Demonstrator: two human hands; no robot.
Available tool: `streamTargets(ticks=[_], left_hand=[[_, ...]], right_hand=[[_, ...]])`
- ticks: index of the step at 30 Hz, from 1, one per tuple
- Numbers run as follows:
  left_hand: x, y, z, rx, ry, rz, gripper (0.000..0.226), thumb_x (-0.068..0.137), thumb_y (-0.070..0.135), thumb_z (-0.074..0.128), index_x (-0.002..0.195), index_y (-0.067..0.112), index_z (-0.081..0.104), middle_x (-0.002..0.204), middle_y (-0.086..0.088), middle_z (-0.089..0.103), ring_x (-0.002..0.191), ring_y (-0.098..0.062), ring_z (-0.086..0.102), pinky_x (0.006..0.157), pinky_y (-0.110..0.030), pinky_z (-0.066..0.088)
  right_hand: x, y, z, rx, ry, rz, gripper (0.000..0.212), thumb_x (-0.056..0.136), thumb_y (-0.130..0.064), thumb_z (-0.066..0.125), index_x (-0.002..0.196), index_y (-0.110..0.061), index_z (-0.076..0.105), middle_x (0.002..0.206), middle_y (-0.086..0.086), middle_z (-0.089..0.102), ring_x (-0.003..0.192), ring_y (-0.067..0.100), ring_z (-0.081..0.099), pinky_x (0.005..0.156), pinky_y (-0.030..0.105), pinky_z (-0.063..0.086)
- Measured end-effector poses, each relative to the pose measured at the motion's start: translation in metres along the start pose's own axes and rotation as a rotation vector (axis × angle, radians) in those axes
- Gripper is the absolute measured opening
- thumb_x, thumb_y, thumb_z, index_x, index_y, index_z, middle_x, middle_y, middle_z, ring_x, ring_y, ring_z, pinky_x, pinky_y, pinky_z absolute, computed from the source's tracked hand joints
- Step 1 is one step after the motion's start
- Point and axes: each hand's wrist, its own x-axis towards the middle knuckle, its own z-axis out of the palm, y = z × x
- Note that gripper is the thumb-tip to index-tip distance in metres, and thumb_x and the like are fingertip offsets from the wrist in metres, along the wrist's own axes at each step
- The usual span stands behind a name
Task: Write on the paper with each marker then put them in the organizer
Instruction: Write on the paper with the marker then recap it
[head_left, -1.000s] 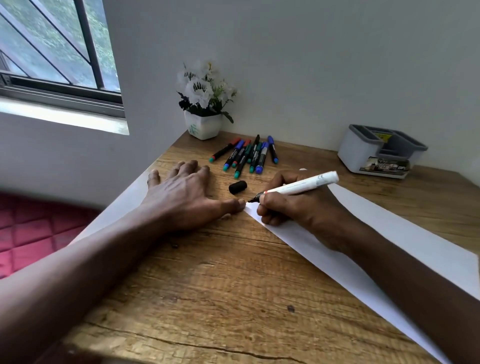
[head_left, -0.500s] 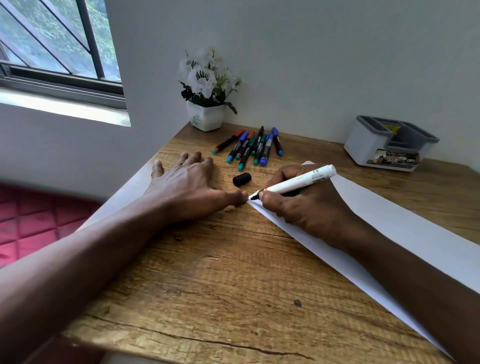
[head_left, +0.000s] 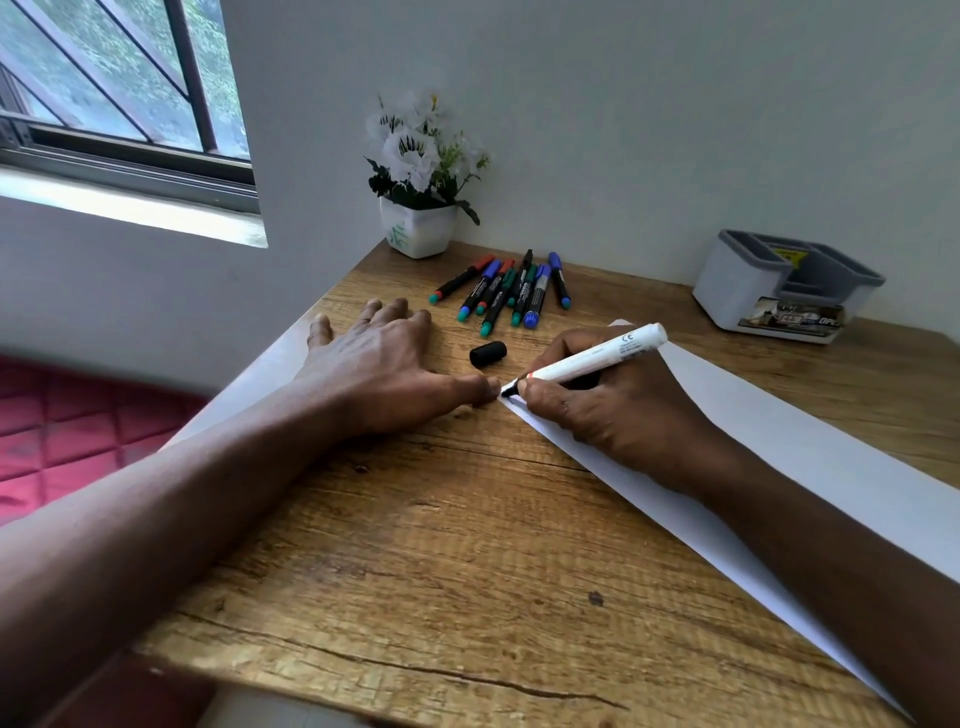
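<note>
Wooden desk (head_left: 467, 545) at frame centre: right hand (head_left: 618, 405) grips white marker (head_left: 587, 358), tip on paper (head_left: 779, 441) corner; left hand (head_left: 379, 364) flat, fingers spread; organizer (head_left: 737, 291) upper right.

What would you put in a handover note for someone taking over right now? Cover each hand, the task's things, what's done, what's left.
Right hand grips the uncapped white marker, tip on the paper corner.
Left hand lies flat on the desk, thumb by that corner.
Black cap lies loose; capped markers are piled near the flower pot.
No marker shows in the organizer.
Left: finish writing, cap, store, then the rest.
</note>
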Motion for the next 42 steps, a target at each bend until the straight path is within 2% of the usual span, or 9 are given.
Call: streamTargets(ticks=[5,8,12,17,25,30,42], left_hand=[[0.0015,-0.0008,0.0011,0.001,0.001,0.002,0.110,0.071,0.094,0.045,0.158,0.028,0.029,0.171,0.001,0.013,0.157,-0.019,0.008,0.122,-0.064,0.004],[0.0015,-0.0006,0.0011,0.002,0.007,0.003,0.110,0.068,0.095,0.043,0.155,0.028,0.033,0.170,0.001,0.016,0.156,-0.019,0.012,0.122,-0.065,0.006],[0.0015,-0.0012,0.0010,0.006,0.008,0.003,0.113,0.067,0.097,0.041,0.157,0.029,0.030,0.170,0.002,0.016,0.156,-0.017,0.012,0.122,-0.064,0.007],[0.0014,0.0003,0.0003,0.003,-0.001,-0.006,0.112,0.069,0.095,0.043,0.159,0.028,0.027,0.171,0.001,0.013,0.157,-0.018,0.010,0.122,-0.064,0.005],[0.0003,0.0009,-0.0005,-0.006,-0.012,-0.013,0.112,0.071,0.093,0.045,0.160,0.028,0.024,0.171,0.001,0.010,0.157,-0.019,0.009,0.122,-0.062,0.003],[0.0008,0.0001,-0.0005,-0.004,-0.010,-0.019,0.113,0.071,0.094,0.045,0.161,0.029,0.023,0.172,0.002,0.010,0.157,-0.019,0.009,0.122,-0.062,0.003],[-0.0017,0.0017,-0.0009,-0.015,-0.014,-0.027,0.112,0.072,0.092,0.046,0.161,0.029,0.022,0.172,0.001,0.009,0.157,-0.019,0.009,0.123,-0.061,0.002]], right_hand=[[-0.0007,-0.0009,-0.0017,0.023,0.001,-0.006,0.012,0.081,-0.025,0.082,0.076,-0.023,0.071,0.060,-0.012,0.065,0.058,0.002,0.062,0.054,0.020,0.045],[-0.0003,-0.0019,-0.0014,0.025,0.016,0.001,0.013,0.080,-0.025,0.081,0.076,-0.018,0.071,0.058,-0.007,0.064,0.055,0.004,0.061,0.053,0.025,0.047],[0.0002,-0.0015,-0.0001,0.033,0.050,0.019,0.013,0.081,-0.021,0.080,0.074,-0.020,0.069,0.054,-0.013,0.062,0.052,0.001,0.059,0.053,0.019,0.045],[0.0001,-0.0025,-0.0002,0.030,0.019,0.029,0.011,0.084,-0.021,0.079,0.085,-0.013,0.072,0.059,-0.010,0.062,0.053,0.000,0.059,0.053,0.014,0.044],[-0.0009,-0.0052,-0.0007,0.077,0.041,0.054,0.009,0.084,-0.017,0.077,0.080,-0.012,0.070,0.050,-0.011,0.061,0.046,0.003,0.059,0.049,0.014,0.045],[-0.0010,-0.0051,0.0017,0.089,0.104,0.060,0.010,0.084,-0.017,0.078,0.077,-0.015,0.071,0.051,-0.009,0.062,0.046,0.004,0.058,0.049,0.016,0.045],[-0.0007,-0.0066,0.0020,0.112,0.112,0.092,0.014,0.084,-0.016,0.077,0.075,-0.014,0.068,0.051,-0.004,0.062,0.044,0.007,0.059,0.048,0.018,0.047]])
